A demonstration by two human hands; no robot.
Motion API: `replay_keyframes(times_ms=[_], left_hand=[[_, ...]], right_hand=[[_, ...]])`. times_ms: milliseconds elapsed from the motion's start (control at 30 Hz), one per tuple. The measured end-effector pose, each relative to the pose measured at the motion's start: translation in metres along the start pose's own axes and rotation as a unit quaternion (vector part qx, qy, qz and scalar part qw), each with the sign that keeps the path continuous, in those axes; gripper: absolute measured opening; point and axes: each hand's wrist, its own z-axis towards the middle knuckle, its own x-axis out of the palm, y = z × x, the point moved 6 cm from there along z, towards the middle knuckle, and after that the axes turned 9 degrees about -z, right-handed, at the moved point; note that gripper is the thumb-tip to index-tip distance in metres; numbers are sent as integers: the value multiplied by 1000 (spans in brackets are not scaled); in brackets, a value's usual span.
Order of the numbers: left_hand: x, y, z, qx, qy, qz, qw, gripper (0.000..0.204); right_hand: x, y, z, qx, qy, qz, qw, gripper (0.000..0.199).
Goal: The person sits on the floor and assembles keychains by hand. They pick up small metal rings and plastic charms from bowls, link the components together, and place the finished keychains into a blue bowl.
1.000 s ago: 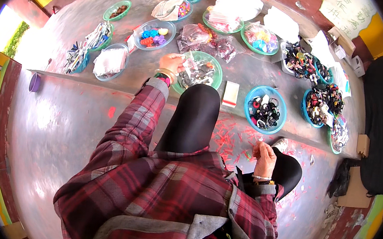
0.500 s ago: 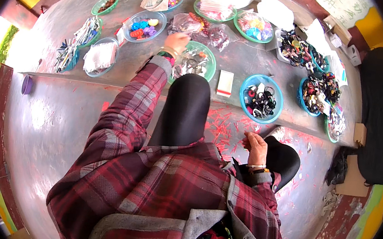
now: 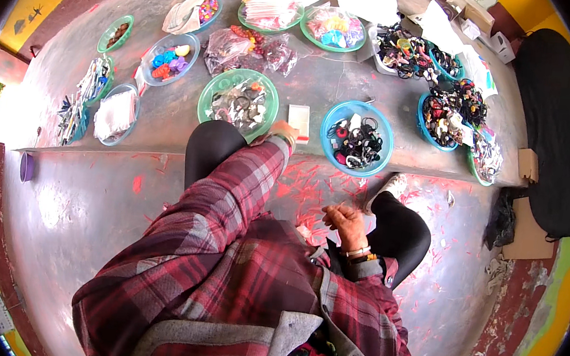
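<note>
My left hand (image 3: 281,131) is at the ledge's front edge, between a green basin (image 3: 204,105) of small silvery and white pieces and a small white box (image 3: 299,119) with a red edge. Its fingers are mostly hidden beyond the back of the hand. In front of my right knee, my right hand (image 3: 344,224) hangs above the lower floor, fingers curled in toward the thumb. Anything within them is too small to make out. To the right of the box stands a blue basin (image 3: 327,138) holding black hair ties.
More basins line the raised ledge (image 3: 232,151): one with colourful pieces (image 3: 171,62), others with pens (image 3: 93,81) and hair ties (image 3: 452,119). Plastic bags (image 3: 243,50) lie behind the green basin. Red scraps (image 3: 301,187) litter the lower floor. A black covered bulk (image 3: 553,137) stands at right.
My left hand has come back from beyond the green basin's left rim to beside the white box. My left knee sits further left. The right hand stays curled, and the view has shifted.
</note>
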Motion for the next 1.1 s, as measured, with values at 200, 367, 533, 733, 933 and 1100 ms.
replay_keyframes(times_ms=[200, 367, 533, 733, 933, 1100], left_hand=[[-3, -16, -4, -94, -109, -23, 989, 42], [6, -20, -2, -148, -138, -25, 979, 52], [31, -12, 11, -126, -155, -186, 962, 58], [23, -8, 29, -4, -132, -401, 907, 24], [-5, -73, -71, 82, 152, -632, 756, 27], [-13, -74, -197, 110, 317, -590, 734, 27]], right_hand=[[-2, 9, -2, -5, 30, -6, 1000, 21], [-4, 10, -2, 35, 44, 12, 998, 24], [-5, 14, -5, 39, 33, -10, 999, 23], [-1, 20, -5, 5, 37, 4, 999, 20], [-18, 26, -4, -36, -81, 65, 994, 18], [-32, 35, -10, -38, -187, 127, 973, 27]])
